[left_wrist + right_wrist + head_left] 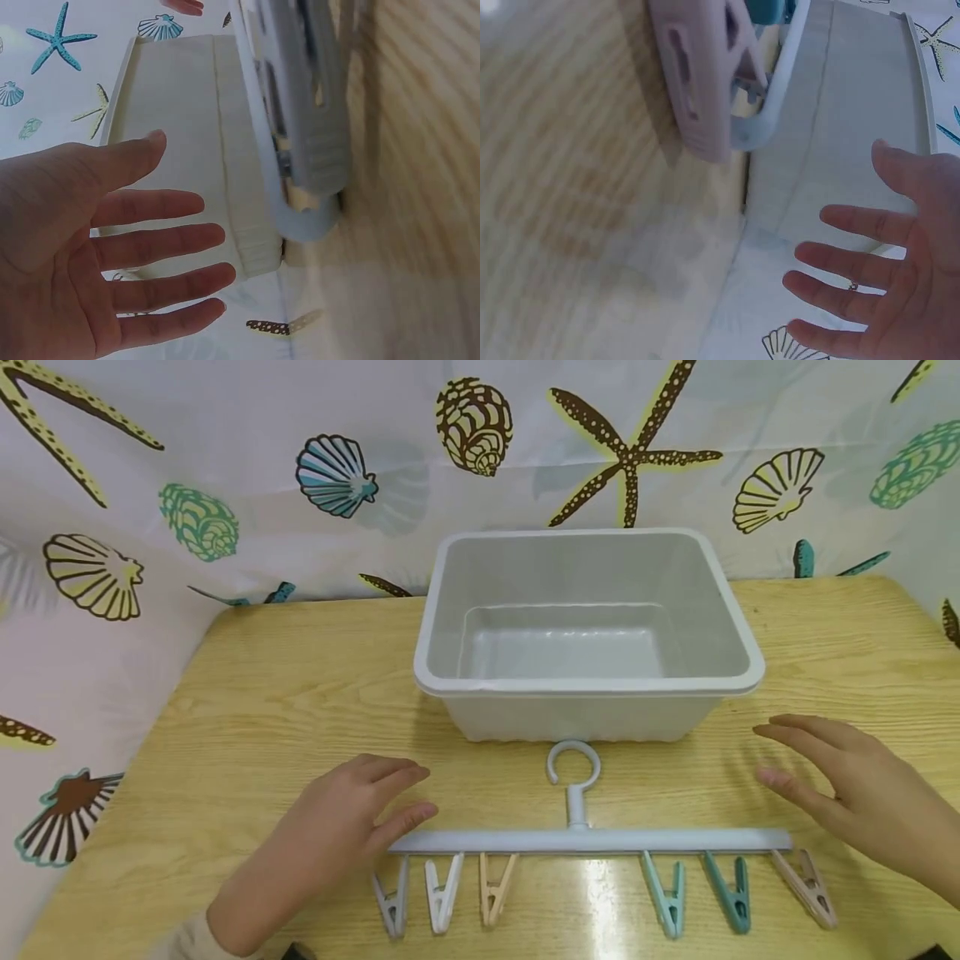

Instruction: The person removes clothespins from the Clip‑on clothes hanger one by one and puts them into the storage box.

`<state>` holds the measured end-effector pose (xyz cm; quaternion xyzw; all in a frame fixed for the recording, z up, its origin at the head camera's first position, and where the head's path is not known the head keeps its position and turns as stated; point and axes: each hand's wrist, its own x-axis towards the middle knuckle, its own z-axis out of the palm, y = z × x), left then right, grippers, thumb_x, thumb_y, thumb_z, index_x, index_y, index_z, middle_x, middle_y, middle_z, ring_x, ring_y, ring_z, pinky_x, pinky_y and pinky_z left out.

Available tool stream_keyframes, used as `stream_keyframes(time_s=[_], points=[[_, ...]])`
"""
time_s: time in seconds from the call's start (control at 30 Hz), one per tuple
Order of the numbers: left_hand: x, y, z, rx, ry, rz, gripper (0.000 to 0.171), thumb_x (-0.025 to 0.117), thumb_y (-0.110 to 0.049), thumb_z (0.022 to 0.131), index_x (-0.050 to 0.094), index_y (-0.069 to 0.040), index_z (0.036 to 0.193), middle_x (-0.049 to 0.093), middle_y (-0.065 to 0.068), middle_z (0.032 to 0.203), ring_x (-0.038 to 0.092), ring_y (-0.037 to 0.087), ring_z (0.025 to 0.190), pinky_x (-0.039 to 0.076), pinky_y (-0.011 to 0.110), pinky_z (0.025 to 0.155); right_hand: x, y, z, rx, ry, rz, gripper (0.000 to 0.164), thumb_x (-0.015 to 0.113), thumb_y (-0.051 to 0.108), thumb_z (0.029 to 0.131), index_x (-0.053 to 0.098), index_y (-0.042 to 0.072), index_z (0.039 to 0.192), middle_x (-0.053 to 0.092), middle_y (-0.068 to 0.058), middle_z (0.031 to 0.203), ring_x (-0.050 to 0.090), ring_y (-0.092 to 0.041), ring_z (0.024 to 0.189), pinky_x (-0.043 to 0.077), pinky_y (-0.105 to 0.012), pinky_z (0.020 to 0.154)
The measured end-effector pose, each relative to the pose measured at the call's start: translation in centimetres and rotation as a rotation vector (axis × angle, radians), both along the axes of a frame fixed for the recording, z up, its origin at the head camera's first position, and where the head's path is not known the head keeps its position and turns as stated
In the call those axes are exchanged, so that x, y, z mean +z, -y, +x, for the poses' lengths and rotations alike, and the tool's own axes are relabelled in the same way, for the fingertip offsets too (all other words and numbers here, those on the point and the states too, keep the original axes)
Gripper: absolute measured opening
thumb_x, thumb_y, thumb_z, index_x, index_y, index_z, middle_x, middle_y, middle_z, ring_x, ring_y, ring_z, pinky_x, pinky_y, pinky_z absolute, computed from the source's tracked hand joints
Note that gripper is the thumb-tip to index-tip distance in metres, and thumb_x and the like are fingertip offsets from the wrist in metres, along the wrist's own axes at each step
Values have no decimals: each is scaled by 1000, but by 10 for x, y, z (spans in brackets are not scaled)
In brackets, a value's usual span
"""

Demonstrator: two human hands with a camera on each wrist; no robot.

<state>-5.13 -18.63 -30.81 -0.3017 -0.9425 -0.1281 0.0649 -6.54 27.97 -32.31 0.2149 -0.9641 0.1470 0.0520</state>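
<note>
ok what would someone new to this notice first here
Probably the big pale tub, standing at the back of the wood-grain table. In front lies a hanger with six clothespins, three toward each end. Then the left hand and right hand, one near each end.

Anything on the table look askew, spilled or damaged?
Nothing looks spilled or visibly damaged. The hanger lies straight in front of the upright bin; its six clips merely sit at mixed angles, the pinkish clip at the right end slanting outward.

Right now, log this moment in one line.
left grip: holding nothing; right grip: holding nothing; clip hanger: lying on table; clips: along hanger's near side; bin: beyond hanger
</note>
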Motion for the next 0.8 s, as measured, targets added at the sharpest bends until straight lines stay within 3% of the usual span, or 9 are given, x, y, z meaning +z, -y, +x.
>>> stream_keyframes(time_s=[0.17,0.37,0.63,0.8], points=[[-7,-3,1,-20,76,-22,36,66,-34,91,69,-4,110,69,11,110,66,29,99,55,41,77,-6,5,2,66,45,-26,43,71,29,88,61,4,122,57,-23,125,56,-45,110,47,-60,80],[-13,-5,1,-84,137,-20,34,65,-33,92,70,-4,109,69,10,107,67,28,97,55,39,75,-15,11,6,164,8,-44,41,78,24,81,65,8,116,62,-15,119,62,-38,104,52,-51,78],[-16,-7,1,-159,196,-48,36,63,-36,93,69,-4,109,68,7,102,67,24,93,55,36,73,-23,17,11,268,52,-39,41,78,31,78,67,12,113,62,-6,118,63,-31,102,54,-43,77],[-20,-9,1,-185,217,-60,34,63,-35,93,69,-4,106,68,5,99,66,20,88,54,32,69,-26,17,11,294,95,-4,37,77,34,79,68,15,109,62,-4,116,61,-32,104,53,-43,79]])
